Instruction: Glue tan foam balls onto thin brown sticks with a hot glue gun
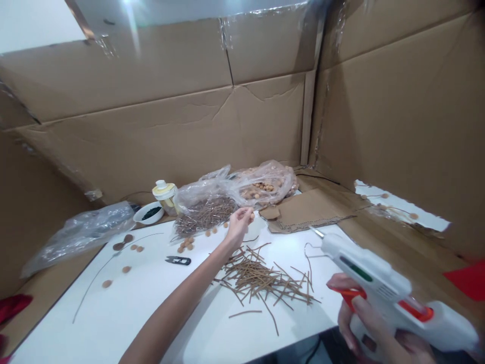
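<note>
My right hand (373, 321) is wrapped round the handle of a white hot glue gun (373, 275), fingers at its orange trigger. The gun's metal nozzle points up and left, near a cardboard sheet. My left hand (241, 222) reaches to the middle of the table, its fingertips closed in a pinch on what looks like a small tan ball (252, 216). Beneath that forearm and to its right lies a loose pile of thin brown sticks (257, 275). Black thread snips (178, 260) rest left of the forearm, close to several tan balls (185, 245).
Behind my left hand lie a plastic bag of brown sticks (206, 215) and a bag of tan balls (261, 187). A white bowl (148, 220) of dark bits stands beside a capped jar (163, 192). Cardboard (310, 210) covers the back right; cardboard walls (170, 131) enclose the table.
</note>
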A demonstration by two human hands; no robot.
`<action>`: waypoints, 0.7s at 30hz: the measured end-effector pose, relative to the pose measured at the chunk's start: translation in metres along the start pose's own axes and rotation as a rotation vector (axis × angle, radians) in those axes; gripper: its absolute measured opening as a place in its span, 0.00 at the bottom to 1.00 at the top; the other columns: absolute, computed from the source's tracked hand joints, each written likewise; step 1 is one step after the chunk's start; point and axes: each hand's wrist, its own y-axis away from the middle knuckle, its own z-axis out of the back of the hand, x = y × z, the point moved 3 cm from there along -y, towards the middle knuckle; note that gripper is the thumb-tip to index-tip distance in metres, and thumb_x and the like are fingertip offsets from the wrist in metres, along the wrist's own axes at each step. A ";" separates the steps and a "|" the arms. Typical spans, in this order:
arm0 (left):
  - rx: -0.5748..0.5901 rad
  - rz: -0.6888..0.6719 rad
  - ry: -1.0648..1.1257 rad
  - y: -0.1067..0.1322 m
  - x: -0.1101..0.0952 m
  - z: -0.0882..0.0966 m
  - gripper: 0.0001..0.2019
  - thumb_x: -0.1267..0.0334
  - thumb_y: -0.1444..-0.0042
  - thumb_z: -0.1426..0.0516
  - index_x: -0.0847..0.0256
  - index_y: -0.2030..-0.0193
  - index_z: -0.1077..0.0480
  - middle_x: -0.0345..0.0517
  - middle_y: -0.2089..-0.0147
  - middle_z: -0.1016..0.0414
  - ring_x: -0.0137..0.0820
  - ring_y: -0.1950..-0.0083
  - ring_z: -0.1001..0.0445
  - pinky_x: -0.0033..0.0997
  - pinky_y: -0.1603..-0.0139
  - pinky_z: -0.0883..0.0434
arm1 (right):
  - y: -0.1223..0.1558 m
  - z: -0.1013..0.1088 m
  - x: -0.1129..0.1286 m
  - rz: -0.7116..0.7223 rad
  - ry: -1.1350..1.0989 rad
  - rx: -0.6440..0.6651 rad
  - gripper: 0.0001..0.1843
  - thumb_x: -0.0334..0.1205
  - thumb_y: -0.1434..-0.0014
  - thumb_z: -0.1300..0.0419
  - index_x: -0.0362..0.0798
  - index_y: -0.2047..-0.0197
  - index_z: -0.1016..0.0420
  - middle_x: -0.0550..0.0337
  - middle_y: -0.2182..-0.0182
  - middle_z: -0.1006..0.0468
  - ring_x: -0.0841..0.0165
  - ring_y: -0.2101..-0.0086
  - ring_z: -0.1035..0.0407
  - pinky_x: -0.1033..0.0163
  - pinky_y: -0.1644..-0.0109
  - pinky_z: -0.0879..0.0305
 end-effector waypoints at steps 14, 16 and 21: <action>0.187 0.215 0.622 0.122 -0.099 -0.043 0.14 0.64 0.55 0.31 0.65 0.65 0.30 0.40 0.67 0.30 0.21 0.69 0.30 0.18 0.66 0.30 | -0.023 -0.095 0.061 0.481 -0.191 -0.062 0.20 0.36 0.54 0.30 0.47 0.58 0.29 0.61 0.70 0.22 0.68 0.68 0.28 0.62 0.61 0.30; 0.189 0.234 0.606 0.127 -0.099 -0.045 0.15 0.62 0.53 0.32 0.64 0.63 0.31 0.41 0.67 0.28 0.23 0.69 0.28 0.20 0.66 0.29 | -0.019 -0.100 0.066 0.552 -0.078 -0.141 0.12 0.35 0.57 0.30 0.46 0.68 0.27 0.59 0.73 0.21 0.63 0.64 0.26 0.59 0.58 0.28; 0.151 0.251 0.585 0.134 -0.099 -0.042 0.17 0.61 0.54 0.32 0.63 0.60 0.32 0.41 0.70 0.26 0.25 0.71 0.28 0.23 0.66 0.28 | -0.015 -0.108 0.065 0.507 -0.059 -0.190 0.07 0.37 0.55 0.34 0.46 0.72 0.28 0.58 0.76 0.21 0.65 0.74 0.25 0.61 0.66 0.25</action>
